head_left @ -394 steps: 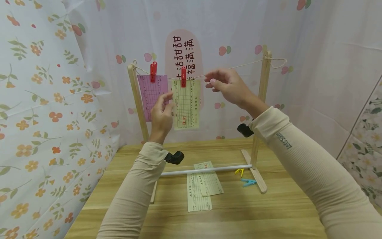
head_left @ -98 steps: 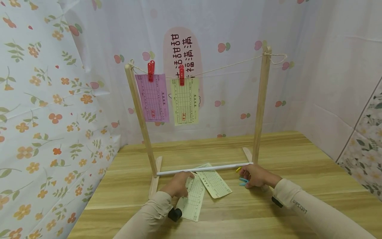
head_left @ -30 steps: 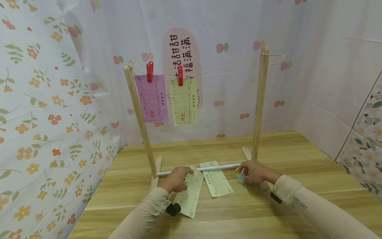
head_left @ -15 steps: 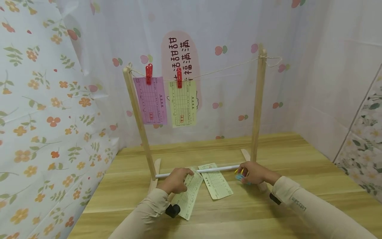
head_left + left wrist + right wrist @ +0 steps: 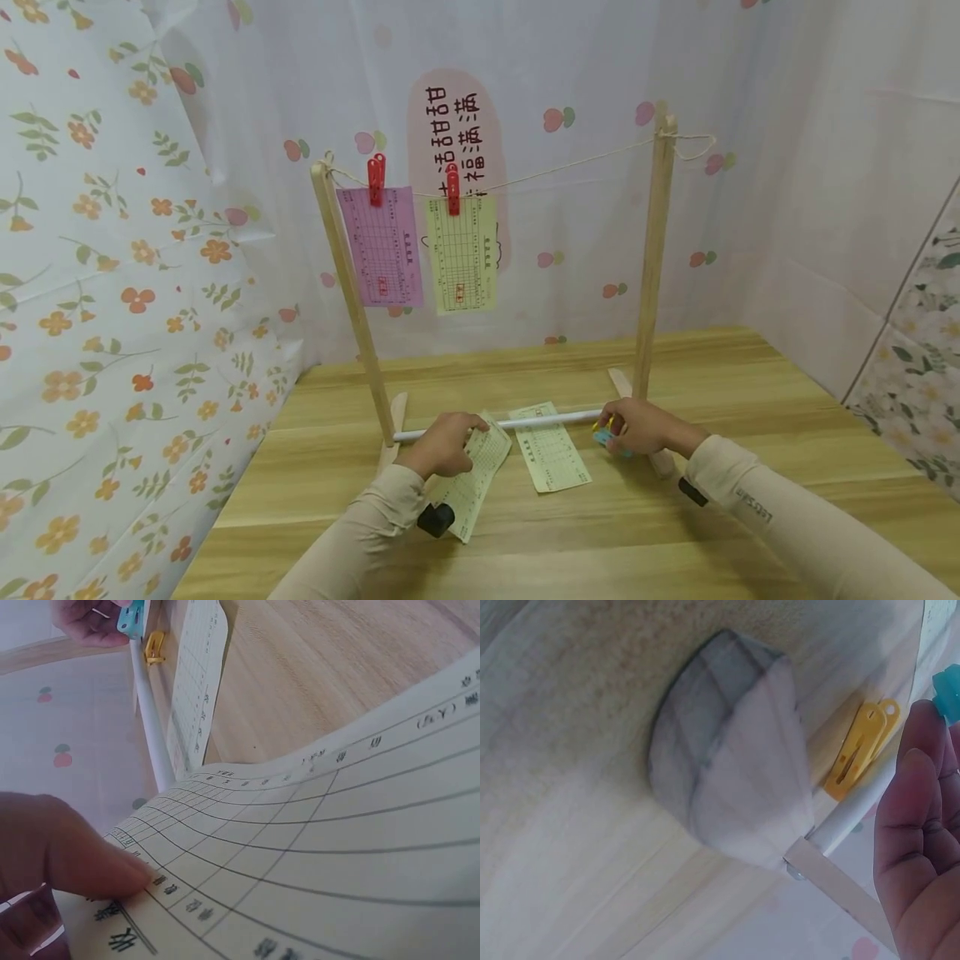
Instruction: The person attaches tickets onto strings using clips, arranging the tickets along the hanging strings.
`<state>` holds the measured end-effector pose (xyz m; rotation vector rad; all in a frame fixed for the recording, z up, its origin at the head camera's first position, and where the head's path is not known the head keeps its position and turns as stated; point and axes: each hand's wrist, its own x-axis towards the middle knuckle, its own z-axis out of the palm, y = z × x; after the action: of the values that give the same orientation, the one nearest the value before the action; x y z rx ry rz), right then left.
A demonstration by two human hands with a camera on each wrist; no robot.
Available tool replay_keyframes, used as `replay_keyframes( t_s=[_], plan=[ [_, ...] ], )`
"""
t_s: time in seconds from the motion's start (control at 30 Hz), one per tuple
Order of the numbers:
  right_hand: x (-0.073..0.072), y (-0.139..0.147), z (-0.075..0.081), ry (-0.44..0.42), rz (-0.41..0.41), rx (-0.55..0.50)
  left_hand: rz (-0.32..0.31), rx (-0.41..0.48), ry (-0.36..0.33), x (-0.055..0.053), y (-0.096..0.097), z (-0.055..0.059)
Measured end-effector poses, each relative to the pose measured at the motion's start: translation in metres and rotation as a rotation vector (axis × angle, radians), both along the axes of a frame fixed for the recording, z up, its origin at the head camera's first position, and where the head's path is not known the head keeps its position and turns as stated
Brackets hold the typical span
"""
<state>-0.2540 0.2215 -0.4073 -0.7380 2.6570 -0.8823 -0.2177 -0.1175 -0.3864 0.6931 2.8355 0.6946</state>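
Note:
My left hand (image 5: pixel 444 446) pinches a pale yellow printed receipt slip (image 5: pixel 483 475) by its far end; in the left wrist view the thumb presses on the bowed paper (image 5: pixel 300 847). Right of it, a second slip (image 5: pixel 553 454) lies on the table, partly under the white rod. My right hand (image 5: pixel 647 427) holds a light blue clothespin (image 5: pixel 948 694) between thumb and fingers, just above the table. A yellow clothespin (image 5: pixel 862 750) lies beside the rod, near that hand. On the string hang a purple slip (image 5: pixel 382 250) and a yellow slip (image 5: pixel 462 258), each under a red clothespin (image 5: pixel 453 190).
Two wooden posts, left (image 5: pixel 352 308) and right (image 5: pixel 654 267), carry the sagging string (image 5: pixel 570 170). A white rod (image 5: pixel 570 418) joins them low down, across the work area. The right post's wooden foot (image 5: pixel 662 463) is close to my right hand. Patterned curtains surround the table.
Both hands have come down from the string to the table. My left hand has gripped and partly raised a slip; my right has picked up the blue clothespin. The other slip has shifted slightly right.

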Motion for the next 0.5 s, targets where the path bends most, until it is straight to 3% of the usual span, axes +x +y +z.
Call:
replay_keyframes(
  t_s=[0.5],
  plan=[
    [-0.0025, -0.0022, 0.0038, 0.007, 0.005, -0.004, 0.005, 0.010, 0.003, -0.0004, 0.0010, 0.0079]
  ],
)
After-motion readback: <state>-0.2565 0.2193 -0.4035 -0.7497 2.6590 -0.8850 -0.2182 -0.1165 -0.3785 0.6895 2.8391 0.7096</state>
